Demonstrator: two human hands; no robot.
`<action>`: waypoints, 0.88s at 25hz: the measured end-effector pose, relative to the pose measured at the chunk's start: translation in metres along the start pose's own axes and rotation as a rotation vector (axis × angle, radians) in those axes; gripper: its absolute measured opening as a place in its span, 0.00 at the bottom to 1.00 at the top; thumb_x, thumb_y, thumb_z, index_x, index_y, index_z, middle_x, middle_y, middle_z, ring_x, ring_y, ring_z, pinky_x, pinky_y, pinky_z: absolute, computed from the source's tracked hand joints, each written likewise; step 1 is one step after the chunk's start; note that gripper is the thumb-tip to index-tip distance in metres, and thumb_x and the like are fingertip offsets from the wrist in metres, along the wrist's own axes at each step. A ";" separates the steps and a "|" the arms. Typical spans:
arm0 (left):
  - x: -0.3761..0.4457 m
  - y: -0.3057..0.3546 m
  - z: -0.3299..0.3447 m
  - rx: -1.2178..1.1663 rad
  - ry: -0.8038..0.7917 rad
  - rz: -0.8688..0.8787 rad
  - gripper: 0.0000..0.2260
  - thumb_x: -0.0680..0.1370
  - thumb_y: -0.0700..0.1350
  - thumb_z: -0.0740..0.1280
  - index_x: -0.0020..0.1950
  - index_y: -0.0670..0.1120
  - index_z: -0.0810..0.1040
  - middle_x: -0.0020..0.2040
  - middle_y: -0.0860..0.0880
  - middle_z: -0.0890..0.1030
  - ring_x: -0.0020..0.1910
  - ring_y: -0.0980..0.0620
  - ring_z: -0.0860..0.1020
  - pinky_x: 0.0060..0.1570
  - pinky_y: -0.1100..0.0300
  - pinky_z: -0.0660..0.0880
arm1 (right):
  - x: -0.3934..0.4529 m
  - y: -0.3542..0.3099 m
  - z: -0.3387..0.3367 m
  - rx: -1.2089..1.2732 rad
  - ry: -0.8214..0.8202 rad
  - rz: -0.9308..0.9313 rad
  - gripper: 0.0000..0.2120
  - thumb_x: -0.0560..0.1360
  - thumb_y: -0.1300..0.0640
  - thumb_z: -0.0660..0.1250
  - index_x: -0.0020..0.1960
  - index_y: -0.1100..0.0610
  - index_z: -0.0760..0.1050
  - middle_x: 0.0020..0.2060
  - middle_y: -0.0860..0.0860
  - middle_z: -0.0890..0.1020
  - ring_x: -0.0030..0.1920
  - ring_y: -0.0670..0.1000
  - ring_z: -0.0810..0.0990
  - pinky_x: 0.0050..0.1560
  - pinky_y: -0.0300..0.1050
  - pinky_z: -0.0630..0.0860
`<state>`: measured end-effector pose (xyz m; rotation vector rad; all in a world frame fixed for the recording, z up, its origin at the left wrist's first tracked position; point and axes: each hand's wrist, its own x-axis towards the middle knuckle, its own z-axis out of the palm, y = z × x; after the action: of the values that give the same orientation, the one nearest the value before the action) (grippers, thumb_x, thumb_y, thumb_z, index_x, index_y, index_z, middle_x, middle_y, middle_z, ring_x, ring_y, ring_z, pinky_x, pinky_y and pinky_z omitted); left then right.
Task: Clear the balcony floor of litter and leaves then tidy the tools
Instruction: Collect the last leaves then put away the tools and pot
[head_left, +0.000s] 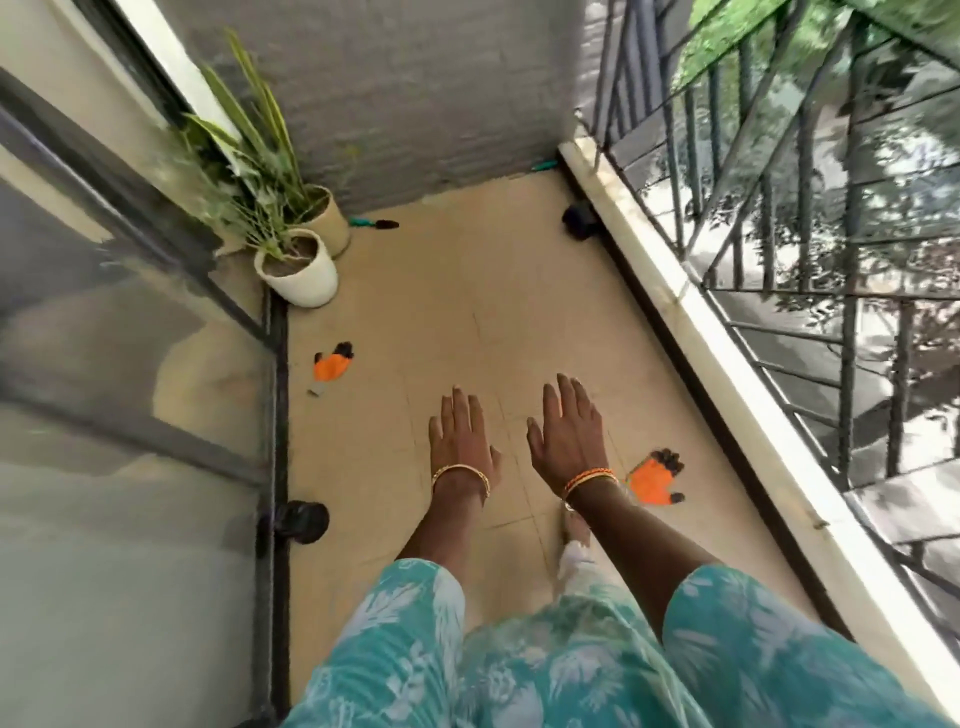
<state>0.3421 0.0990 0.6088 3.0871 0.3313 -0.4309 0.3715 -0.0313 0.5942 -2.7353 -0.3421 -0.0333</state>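
Teal floral sleeves (395, 649) are seen at the bottom of the view, both arms stretched forward over the tiled balcony floor (467, 312). The left hand (460, 441) is held palm down, fingers straight and close together, nothing gripped and nothing touched; a gold bangle (460, 475) is worn at its wrist. The right hand (563, 436) is likewise flat and fully extended, empty, with orange and gold bangles (589, 480) at the wrist. Just right of the right wrist, an orange glove with black fingertips (655, 480) is laid flat on the floor, long axis running diagonally, fingertips pointed up-right toward the white ledge (675, 291) under the railing (779, 208). A second orange glove (332, 362) is laid further out on the left, near the sliding door frame (272, 415), fingertips also pointed up-right; a small bit of litter (313, 393) is seen just below it. A black round object (301, 521) is located against the door frame, nearer than that glove. Beyond, two white pots with plants (298, 270) are placed in the left corner. A hand tool with teal handle and dark head (374, 224) is laid along the far wall, axis roughly horizontal, head pointed right. A dark object (579, 221) is set against the ledge; another teal item (543, 166) is seen in the far right corner, too small to identify.
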 end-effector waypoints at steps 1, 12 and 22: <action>0.013 -0.005 -0.002 -0.002 0.001 -0.039 0.33 0.80 0.51 0.58 0.78 0.41 0.43 0.78 0.41 0.42 0.77 0.43 0.43 0.74 0.48 0.47 | 0.017 -0.004 0.004 0.007 -0.020 -0.016 0.24 0.74 0.51 0.56 0.63 0.65 0.72 0.64 0.65 0.73 0.64 0.65 0.72 0.58 0.60 0.72; 0.251 0.031 -0.093 -0.288 0.065 -0.309 0.33 0.79 0.47 0.59 0.78 0.43 0.44 0.78 0.42 0.42 0.77 0.45 0.45 0.75 0.51 0.49 | 0.298 0.055 -0.022 0.005 0.030 -0.078 0.24 0.77 0.53 0.61 0.69 0.64 0.65 0.69 0.64 0.66 0.70 0.64 0.64 0.66 0.59 0.65; 0.515 0.016 -0.153 -0.221 0.101 -0.235 0.34 0.78 0.47 0.60 0.78 0.42 0.46 0.78 0.42 0.46 0.77 0.44 0.47 0.74 0.49 0.50 | 0.558 0.060 0.008 -0.082 -0.031 -0.045 0.26 0.77 0.52 0.59 0.71 0.64 0.62 0.71 0.63 0.64 0.72 0.63 0.60 0.69 0.59 0.61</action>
<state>0.8703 0.1954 0.6155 2.8684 0.6969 -0.2220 0.9267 0.0474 0.6032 -2.8119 -0.4195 -0.0175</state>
